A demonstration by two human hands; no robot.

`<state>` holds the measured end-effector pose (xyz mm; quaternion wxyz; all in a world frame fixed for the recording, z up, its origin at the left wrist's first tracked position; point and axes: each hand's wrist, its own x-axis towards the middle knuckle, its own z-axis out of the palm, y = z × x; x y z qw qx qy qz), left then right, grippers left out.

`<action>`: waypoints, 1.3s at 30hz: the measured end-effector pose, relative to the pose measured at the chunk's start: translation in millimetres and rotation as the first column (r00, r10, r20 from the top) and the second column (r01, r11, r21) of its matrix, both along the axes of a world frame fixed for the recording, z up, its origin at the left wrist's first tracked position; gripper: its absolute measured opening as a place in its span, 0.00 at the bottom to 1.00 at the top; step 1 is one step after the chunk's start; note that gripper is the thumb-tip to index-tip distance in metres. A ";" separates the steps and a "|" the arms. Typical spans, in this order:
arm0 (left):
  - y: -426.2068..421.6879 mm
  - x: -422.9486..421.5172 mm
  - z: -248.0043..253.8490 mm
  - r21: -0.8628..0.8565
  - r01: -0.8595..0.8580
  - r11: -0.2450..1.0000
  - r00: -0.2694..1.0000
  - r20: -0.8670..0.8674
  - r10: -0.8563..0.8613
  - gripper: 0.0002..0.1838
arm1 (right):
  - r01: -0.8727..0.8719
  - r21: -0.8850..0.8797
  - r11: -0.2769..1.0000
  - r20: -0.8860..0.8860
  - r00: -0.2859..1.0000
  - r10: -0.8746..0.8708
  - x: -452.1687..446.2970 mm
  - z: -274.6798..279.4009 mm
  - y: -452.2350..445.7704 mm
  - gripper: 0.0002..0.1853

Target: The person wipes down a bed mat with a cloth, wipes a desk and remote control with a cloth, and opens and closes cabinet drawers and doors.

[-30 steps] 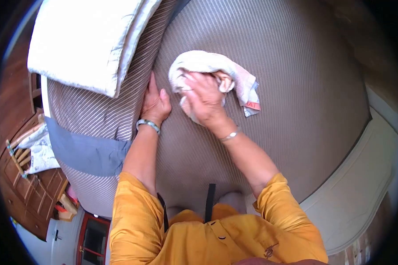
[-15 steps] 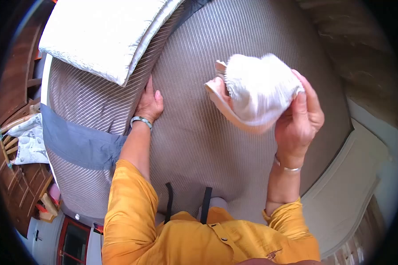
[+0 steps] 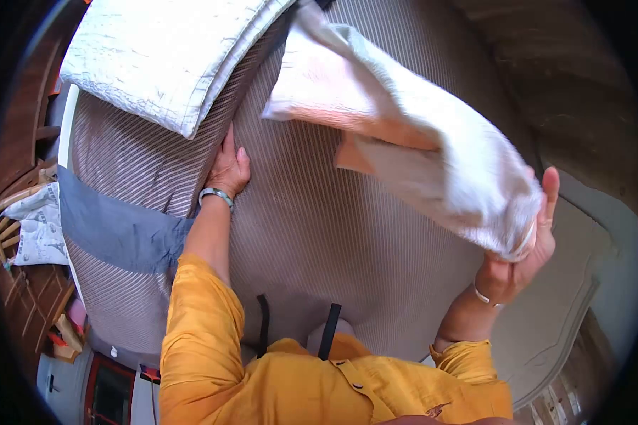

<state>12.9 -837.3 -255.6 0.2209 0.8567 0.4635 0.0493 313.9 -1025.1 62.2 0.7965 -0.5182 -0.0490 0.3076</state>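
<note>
Nearest is the person's yellow shirt (image 3: 312, 389), its sleeves ending around the elbows, with two dark straps (image 3: 329, 329) lying just beyond its front edge. A little farther out, the right hand (image 3: 534, 256) wears a thin bracelet (image 3: 485, 298) at the wrist; its grip is clamped on one end of a white and peach cloth (image 3: 468, 163), with one finger sticking up apart from the rest. The left hand (image 3: 228, 170), below which a pale green bangle (image 3: 216, 195) sits, rests with its thumb apart and its fingers laid along a fold, their tips partly hidden; that grip holds nothing visible. The cloth stretches away from the right hand over the striped brown mat (image 3: 298, 219), blurred at its far end, which reaches near the white folded quilt (image 3: 170, 57). The quilt lies on the mat's turned-over part (image 3: 138, 163), crossed lower down by a grey band (image 3: 120, 219). Beyond the mat's left edge are a patterned cushion (image 3: 41, 234) and a red-framed door (image 3: 113, 389).
</note>
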 end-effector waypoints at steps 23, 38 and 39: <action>1.4 -0.1 -1.0 0.069 0.015 0.998 0.998 0.066 -0.020 0.40 | -0.338 -0.282 0.898 0.216 0.890 0.402 45.0 29.8 42.7 0.21; 1.7 1.1 -0.4 0.012 0.016 1.000 0.995 0.097 -0.017 0.38 | -0.252 -0.837 0.486 0.420 0.274 0.865 -63.9 -175.6 -33.9 0.14; 1.2 2.8 -0.1 0.029 0.023 0.999 0.996 0.086 -0.025 0.38 | -0.194 -0.826 0.529 0.465 0.296 0.834 -63.6 -187.2 -26.7 0.14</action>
